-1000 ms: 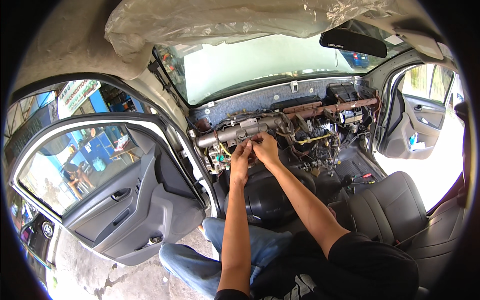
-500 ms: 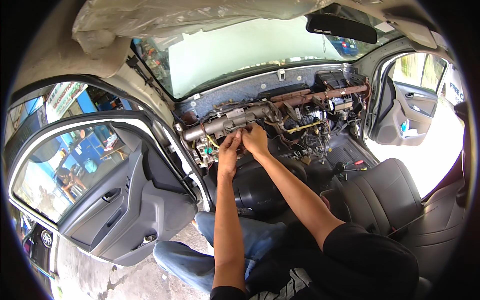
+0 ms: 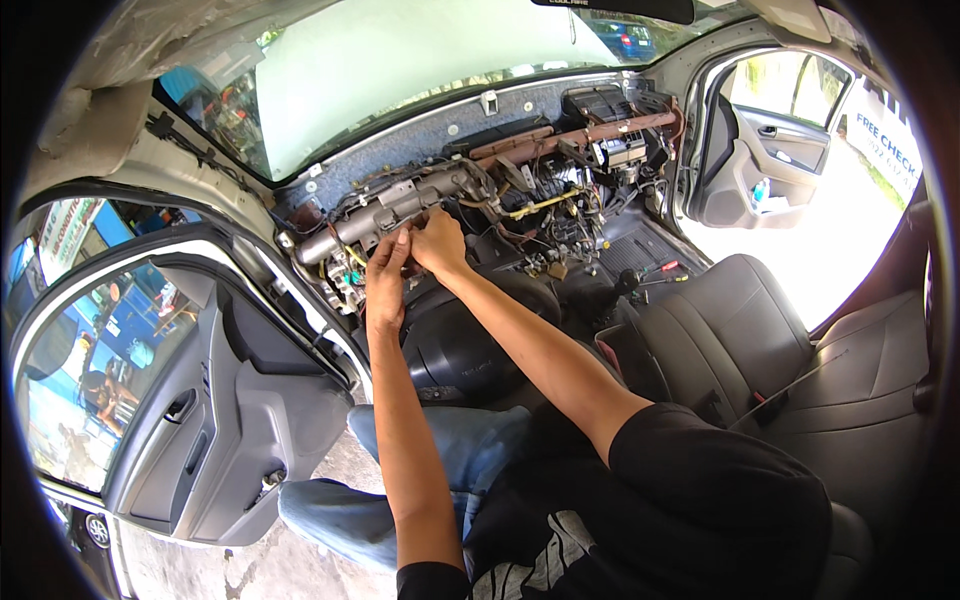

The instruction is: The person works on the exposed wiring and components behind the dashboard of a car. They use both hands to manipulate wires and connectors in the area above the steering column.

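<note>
Clock centred on the hands, 12 at the top of the view.

Left hand [image 3: 387, 262]: fingers pointing to 12, thumb in close. Right hand [image 3: 440, 240]: just beside it at 2, fingers curled in. Fingertips of both meet and are hidden; cannot tell whether either grips anything.

Tube [image 3: 385, 213]: grey metal, at 12, just past the fingertips, running from 9 up toward 1. Hands cover part of its near edge; contact unclear.

In the way: wires crowd the tube. Plugs [image 3: 350, 277], green and white, packed at 8 to 9, near the left hand. Yellow harness [image 3: 545, 207] between 2 and 3, tangled among brackets. Rust-brown bar [image 3: 590, 137] behind it at 2. Black casing [image 3: 450, 345], rounded, bulks at 5; the right forearm passes over it.

Farther out: lever [image 3: 627, 281] at 3; red-handled tool [image 3: 664, 268] just beyond it on the floor. Grey seat [image 3: 725, 310] between 3 and 4. Near door [image 3: 240, 410] ajar at 7 to 8; through its window a person [image 3: 103, 393] sits, bent over. Far door [image 3: 765, 150] open between 2 and 3, blue-white bottle [image 3: 762, 190] in its pocket. Mirror [image 3: 640, 8] between 1 and 2, cut by the top edge. Pale panel [image 3: 400, 80] fills much of the windshield at 12.
</note>
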Tool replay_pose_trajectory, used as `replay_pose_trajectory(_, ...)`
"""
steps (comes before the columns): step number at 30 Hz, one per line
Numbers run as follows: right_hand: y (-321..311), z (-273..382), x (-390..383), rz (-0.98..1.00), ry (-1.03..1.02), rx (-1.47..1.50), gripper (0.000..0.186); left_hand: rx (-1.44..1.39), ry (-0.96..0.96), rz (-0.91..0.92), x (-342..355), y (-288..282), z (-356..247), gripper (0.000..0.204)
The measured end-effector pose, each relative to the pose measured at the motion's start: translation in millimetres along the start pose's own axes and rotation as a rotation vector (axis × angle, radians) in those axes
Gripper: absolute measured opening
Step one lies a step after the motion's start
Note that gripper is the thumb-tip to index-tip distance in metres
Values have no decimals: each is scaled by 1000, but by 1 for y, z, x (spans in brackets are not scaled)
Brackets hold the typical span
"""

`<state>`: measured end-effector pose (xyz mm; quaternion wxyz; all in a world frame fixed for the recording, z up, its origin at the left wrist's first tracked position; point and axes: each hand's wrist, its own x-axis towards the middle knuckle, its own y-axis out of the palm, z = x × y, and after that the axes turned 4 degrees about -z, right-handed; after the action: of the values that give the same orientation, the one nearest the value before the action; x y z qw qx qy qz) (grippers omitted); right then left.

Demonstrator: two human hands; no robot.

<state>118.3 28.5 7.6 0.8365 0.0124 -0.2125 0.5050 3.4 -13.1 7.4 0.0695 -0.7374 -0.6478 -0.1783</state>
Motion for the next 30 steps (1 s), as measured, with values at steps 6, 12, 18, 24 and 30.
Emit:
replay_pose_trajectory(6, 1, 0, 1, -9, 7, -8, 35, 0, 36, 17, -2, 2, -3, 40)
replay_pose_trajectory(12, -1, 4, -1, -34, 1, 6, 35, -25, 51, 13, -5, 3, -5, 39)
replay_pose_trajectory(18, -4, 6, -3, -9, 2, 23, 35, -13, 14, 27, -3, 2, -5, 45)
replay_pose_trajectory(24, -2, 5, -3, -10, 11, 4, 33, -7, -7, 6, -1, 2, -2, 52)
replay_pose_trajectory(30, -2, 4, -1, 5, 25, 21, 33, -29, 17, 50, -3, 1, -4, 46)
